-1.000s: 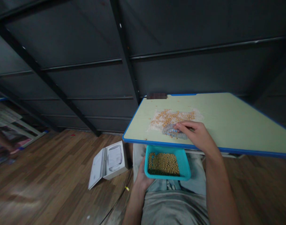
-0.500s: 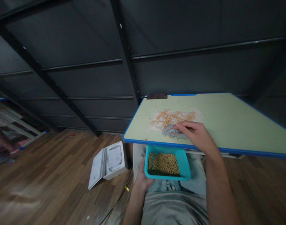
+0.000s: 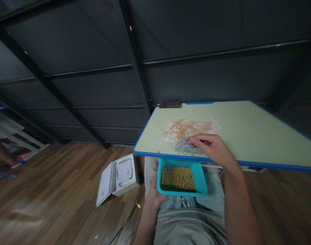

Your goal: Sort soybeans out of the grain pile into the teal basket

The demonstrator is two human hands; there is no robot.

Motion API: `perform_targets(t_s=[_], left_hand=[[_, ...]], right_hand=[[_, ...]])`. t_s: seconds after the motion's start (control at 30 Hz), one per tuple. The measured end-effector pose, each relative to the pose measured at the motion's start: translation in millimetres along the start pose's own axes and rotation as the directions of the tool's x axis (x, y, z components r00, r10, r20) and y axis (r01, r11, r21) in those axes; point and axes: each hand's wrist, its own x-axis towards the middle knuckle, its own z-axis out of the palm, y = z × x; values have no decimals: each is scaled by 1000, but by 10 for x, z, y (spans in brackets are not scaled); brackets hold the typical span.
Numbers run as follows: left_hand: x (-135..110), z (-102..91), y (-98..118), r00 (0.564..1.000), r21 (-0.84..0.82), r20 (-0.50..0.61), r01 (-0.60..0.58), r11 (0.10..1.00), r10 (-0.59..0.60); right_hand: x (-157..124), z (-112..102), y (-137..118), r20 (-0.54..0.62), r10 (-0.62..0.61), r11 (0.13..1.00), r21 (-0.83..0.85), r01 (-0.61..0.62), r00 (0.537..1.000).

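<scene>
My left hand [image 3: 155,192] grips the left side of a turquoise plastic tray [image 3: 201,180], held over my lap just below the table's front edge. Soybeans [image 3: 181,178] cover much of its floor. Above the table, my right hand [image 3: 209,144] pinches a thin, clear plastic piece [image 3: 182,145] with bluish marks; whether it is a bag or a stiff sheet is hard to tell. Behind it, more soybeans [image 3: 182,129] lie scattered among white grains [image 3: 168,137] that look like rice. A few beans sit along the front edge, between the plastic and the tray.
The pale green table [image 3: 249,132] has a blue rim. A dark, blurred-out object [image 3: 170,104] lies at its back left corner. An opened white box [image 3: 123,173] stands on the wooden floor beside a black cable [image 3: 127,217]. Dark wall panels [image 3: 209,78] rise behind the table.
My right hand has shifted slightly left with the clear plastic, which now sits nearer the front edge. Some beans have moved toward that edge. My left hand and the tray stay put.
</scene>
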Motion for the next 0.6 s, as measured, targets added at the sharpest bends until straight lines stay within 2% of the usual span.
perform_targets(t_s=[0.27, 0.47, 0.6], left_hand=[[11, 0, -4, 1000, -14, 8, -2, 1000, 2], [-5, 91, 15, 1000, 2, 10, 15, 1000, -15], [-7, 83, 7, 1000, 3, 4, 17, 1000, -17]], right_hand=[[-9, -14, -53, 49, -8, 999, 36, 6, 999], [-19, -19, -57, 53, 5, 999, 50, -8, 999], [-13, -11, -41, 41, 13, 999, 43, -15, 999]])
